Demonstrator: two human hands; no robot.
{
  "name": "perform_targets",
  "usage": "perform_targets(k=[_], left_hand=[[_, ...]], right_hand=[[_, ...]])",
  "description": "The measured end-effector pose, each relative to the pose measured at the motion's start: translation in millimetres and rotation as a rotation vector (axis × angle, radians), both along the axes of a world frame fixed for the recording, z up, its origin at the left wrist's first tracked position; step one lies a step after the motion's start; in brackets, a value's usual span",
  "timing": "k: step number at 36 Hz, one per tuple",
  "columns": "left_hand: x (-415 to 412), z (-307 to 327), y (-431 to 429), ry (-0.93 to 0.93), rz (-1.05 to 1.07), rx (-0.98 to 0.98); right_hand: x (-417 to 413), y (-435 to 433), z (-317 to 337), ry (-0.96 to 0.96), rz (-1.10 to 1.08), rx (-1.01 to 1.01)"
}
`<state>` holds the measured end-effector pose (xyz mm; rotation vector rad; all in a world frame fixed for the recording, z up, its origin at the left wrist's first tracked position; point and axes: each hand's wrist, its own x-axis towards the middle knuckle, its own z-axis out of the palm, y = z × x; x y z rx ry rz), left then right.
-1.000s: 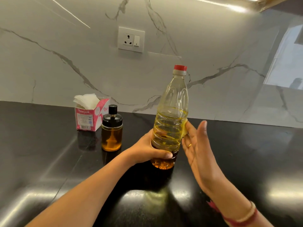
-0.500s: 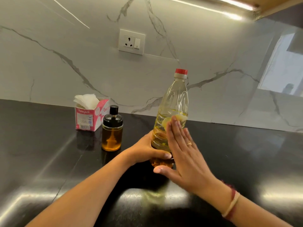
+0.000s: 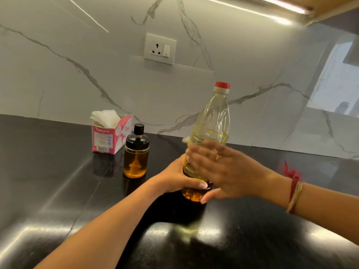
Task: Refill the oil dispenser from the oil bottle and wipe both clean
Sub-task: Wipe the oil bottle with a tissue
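Observation:
A clear plastic oil bottle (image 3: 212,117) with a red cap stands upright on the black countertop (image 3: 48,181), holding yellow oil. My left hand (image 3: 174,177) grips its lower part from the left. My right hand (image 3: 223,169) lies flat across the front of the bottle, fingers straight and blurred. A small white bit, perhaps a tissue (image 3: 185,140), shows past the fingertips. The glass oil dispenser (image 3: 136,154), with a black lid and amber oil, stands to the left, apart from both hands.
A pink tissue box (image 3: 108,136) with white tissues sticking out stands behind the dispenser near the marble wall. A wall socket (image 3: 160,49) is above. Glossy black countertop stretches to the left, right and front.
My right hand has swung from the bottle's right side onto its front and slid leftward across it. My left hand has kept its grip on the bottle, which has stayed upright.

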<state>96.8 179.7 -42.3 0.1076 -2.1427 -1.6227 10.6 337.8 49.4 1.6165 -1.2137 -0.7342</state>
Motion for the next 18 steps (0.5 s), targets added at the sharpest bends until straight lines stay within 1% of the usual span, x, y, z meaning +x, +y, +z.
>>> perform_targets(k=[2,3,7,9,11,13,15,18], left_hand=[[0,-1,1,-0.014,0.024,-0.004],[0,-2,2,-0.02,0.031,-0.012],[2,1,2,-0.058,0.022,-0.061],[2,1,1,-0.073,0.019,-0.09],[0,-1,0,-0.07,0.064,-0.117],[-3,-8,-3,-0.041,0.094,-0.171],[-1,-6,-1,-0.059,0.094,-0.207],[0,-1,-1,-0.1,0.055,-0.193]], right_hand=[[10,-4,-3,0.032,-0.032,0.08],[14,-6,2,0.04,-0.045,0.079],[25,-19,34,0.045,-0.161,-0.057],[30,-24,32,0.084,-0.176,-0.068],[35,-25,15,0.142,-0.165,0.024],[42,-23,-2,0.157,-0.189,0.146],[47,-24,-2,0.166,-0.194,0.194],[48,-36,23,0.189,-0.181,0.093]])
